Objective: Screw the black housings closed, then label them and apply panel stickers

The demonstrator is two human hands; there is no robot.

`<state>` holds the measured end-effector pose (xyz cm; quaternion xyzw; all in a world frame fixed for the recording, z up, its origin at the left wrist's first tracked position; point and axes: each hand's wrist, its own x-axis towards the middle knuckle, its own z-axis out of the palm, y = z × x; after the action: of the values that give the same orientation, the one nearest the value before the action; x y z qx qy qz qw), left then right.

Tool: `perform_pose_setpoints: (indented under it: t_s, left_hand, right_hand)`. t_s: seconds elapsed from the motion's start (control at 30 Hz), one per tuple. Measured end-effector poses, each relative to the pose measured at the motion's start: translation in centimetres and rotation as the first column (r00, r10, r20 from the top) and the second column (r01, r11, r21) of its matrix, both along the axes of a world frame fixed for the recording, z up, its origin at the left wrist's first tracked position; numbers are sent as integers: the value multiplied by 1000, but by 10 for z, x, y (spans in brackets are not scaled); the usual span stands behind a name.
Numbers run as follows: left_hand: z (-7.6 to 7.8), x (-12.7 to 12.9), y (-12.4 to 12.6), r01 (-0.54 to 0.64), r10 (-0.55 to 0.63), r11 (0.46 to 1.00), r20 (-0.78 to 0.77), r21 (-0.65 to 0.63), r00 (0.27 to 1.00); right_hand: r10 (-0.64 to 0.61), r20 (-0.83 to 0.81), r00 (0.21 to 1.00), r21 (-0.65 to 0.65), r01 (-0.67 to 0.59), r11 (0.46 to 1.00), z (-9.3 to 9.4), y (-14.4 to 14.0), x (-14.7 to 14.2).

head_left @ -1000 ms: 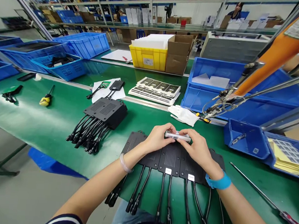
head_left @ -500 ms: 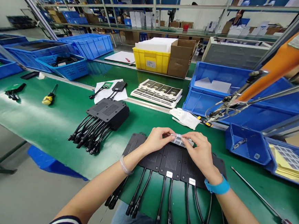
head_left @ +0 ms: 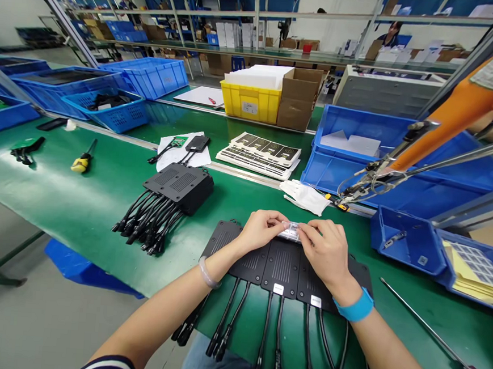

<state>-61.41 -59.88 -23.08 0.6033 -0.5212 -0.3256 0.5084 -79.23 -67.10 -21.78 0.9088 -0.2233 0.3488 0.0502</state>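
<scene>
Between my two hands is a small sheet of white printed labels, held just above the row of flat black boxes. My left hand pinches its left end with thumb and fingertips. At the other end, the thumb and fingers of my right hand close on the sheet. Below them several black boxes with cables lie side by side, their cables pointing toward me. Two boxes carry a small white label near the cable end. My right wrist hides part of the boxes on the right.
Left of the row sits a stack of black cabled boxes. Printed sheets, a white glove and a yellow screwdriver lie behind. A long screwdriver, blue bins and an orange hanging tool are on the right.
My right hand has shifted slightly left along the label sheet, covering more of its right end. My left hand keeps its pinch, almost unmoved.
</scene>
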Motion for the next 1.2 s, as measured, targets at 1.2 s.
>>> perform_pose_setpoints:
  t_s: [1.2]
  left_hand:
    - [-3, -3, -2, 32, -33, 999, 99, 17, 995]
  right_hand:
    - [74, 319, 945, 313, -179, 933, 4, 17, 14]
